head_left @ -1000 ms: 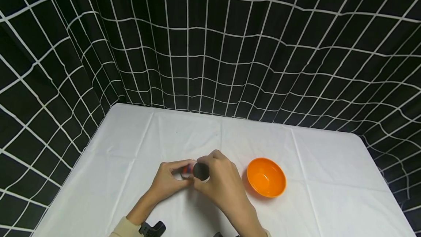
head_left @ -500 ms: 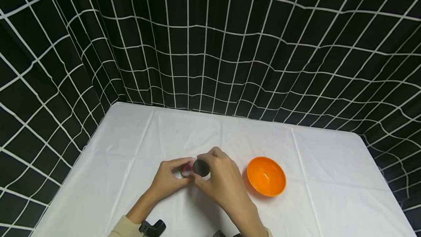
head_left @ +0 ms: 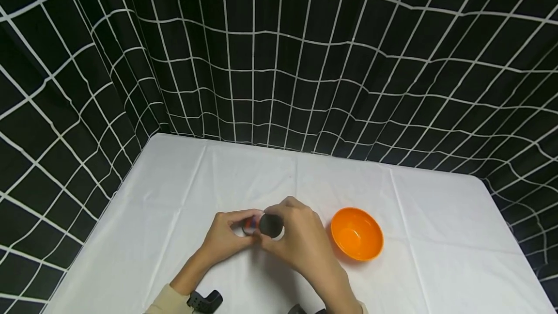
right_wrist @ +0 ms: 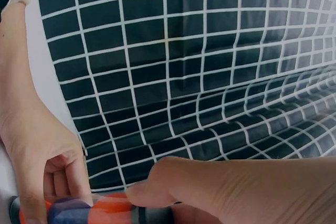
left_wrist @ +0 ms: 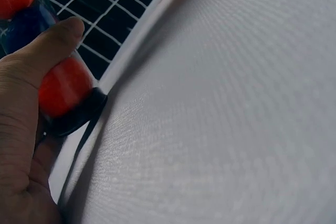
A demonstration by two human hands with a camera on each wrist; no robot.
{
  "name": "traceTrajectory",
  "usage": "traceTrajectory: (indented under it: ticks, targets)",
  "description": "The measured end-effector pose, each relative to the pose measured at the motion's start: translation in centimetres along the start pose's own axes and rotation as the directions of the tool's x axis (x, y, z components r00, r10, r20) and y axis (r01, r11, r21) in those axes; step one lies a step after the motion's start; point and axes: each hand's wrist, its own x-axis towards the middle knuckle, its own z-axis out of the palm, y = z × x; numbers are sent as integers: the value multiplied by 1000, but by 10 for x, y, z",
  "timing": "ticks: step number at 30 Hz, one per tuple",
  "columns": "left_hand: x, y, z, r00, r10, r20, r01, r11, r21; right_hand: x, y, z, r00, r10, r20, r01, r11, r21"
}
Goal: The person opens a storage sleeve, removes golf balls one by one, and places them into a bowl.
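A clear tube (head_left: 251, 225) of orange and dark blue balls stands between my hands, with a black cap (head_left: 271, 226) at its top. My left hand (head_left: 226, 239) grips the tube's side, thumb and fingers curved round it. Beneath that grip, the left wrist view shows an orange ball (left_wrist: 65, 87) and the black base (left_wrist: 79, 114) close to the cloth. With thumb and fingers my right hand (head_left: 301, 236) pinches the capped end. In the right wrist view both hands meet along the tube (right_wrist: 107, 211), whose lower side is cut off by the frame.
An orange bowl (head_left: 356, 234) sits on the table just right of my right hand. White cloth (head_left: 183, 183) covers the table. Black curtain with a white grid (head_left: 270, 62) rises behind its far edge and along both sides.
The head view has shifted slightly, so hands, tube and bowl appear a little further right. Both hands keep their hold on the tube and its cap.
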Motion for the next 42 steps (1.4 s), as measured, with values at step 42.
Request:
traceTrajectory:
  ticks: [42]
  targets:
    - [1, 4, 0, 999, -47, -7, 46, 998, -36, 4, 1, -4, 1000, 9, 19, -10, 1000, 4]
